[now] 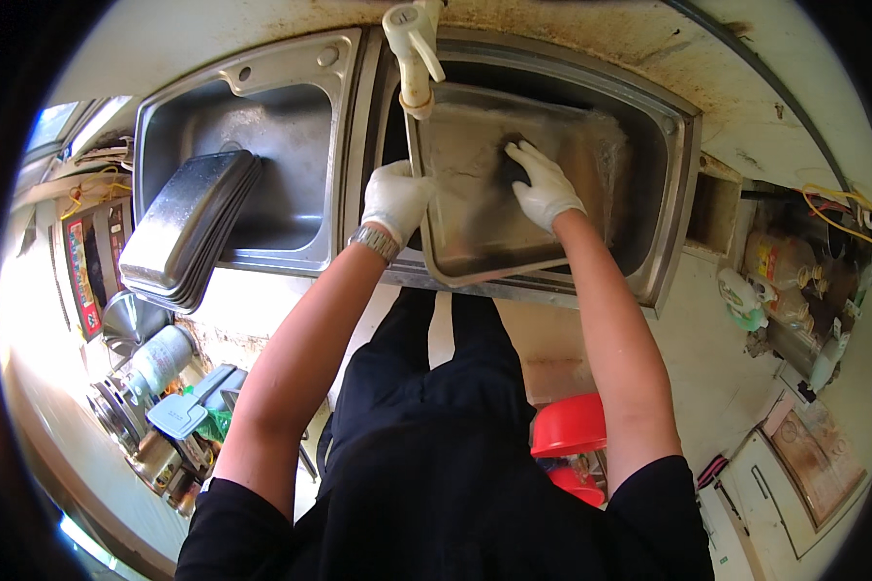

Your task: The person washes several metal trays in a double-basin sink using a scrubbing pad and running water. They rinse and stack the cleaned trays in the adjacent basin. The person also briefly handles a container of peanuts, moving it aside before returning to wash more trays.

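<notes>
A large rectangular metal tray [472, 210] rests tilted over the right sink basin. Its near edge overlaps the sink's front rim. My left hand [394, 197], in a white glove with a metal-band watch at the wrist, grips the tray's left rim. On the tray's inner face lies my right hand [545, 183], gloved too, with its fingers stretched forward and the thumb apart. Dark patches show around those fingers; whether they are a scouring pad or shadow and reflection, I cannot tell. Above the tray's upper left corner hangs a white plastic faucet [414, 65].
Several nested metal pans [189, 225] lean out over the front edge of the left sink basin [291, 167]. Plastic bottles [777, 261] stand at the right. Red plastic basins [570, 425] are below, beside my legs. A funnel [136, 319] and a blue dustpan-like item [182, 410] sit lower left.
</notes>
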The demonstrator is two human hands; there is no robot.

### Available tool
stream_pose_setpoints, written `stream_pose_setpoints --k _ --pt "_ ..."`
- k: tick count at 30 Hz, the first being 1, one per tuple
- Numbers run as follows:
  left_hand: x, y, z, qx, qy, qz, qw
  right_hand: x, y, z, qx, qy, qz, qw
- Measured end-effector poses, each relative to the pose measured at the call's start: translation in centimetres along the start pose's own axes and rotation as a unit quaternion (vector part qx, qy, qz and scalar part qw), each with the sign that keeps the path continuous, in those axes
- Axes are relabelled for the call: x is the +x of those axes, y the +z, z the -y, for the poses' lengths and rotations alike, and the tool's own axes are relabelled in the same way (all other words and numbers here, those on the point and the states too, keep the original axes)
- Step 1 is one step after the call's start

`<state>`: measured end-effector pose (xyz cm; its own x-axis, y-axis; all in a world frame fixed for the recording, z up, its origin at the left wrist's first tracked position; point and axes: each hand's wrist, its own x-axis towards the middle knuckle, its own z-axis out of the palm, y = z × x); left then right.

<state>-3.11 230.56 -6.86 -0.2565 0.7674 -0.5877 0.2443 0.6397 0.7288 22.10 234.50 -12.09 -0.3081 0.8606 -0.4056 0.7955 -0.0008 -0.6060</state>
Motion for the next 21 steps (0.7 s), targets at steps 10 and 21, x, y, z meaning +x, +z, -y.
stream_pose_setpoints --k 10,21 --pt "-6.3 -7.0 -5.5 0.117 0.050 -0.005 0.992 -7.1 0.9 2.5 0.066 -0.043 -0.037 0.996" --pt "-7.9 -11.3 -6.4 0.032 0.121 -0.029 0.992 -7.5 0.8 11.6 0.195 -0.186 -0.030 0.963"
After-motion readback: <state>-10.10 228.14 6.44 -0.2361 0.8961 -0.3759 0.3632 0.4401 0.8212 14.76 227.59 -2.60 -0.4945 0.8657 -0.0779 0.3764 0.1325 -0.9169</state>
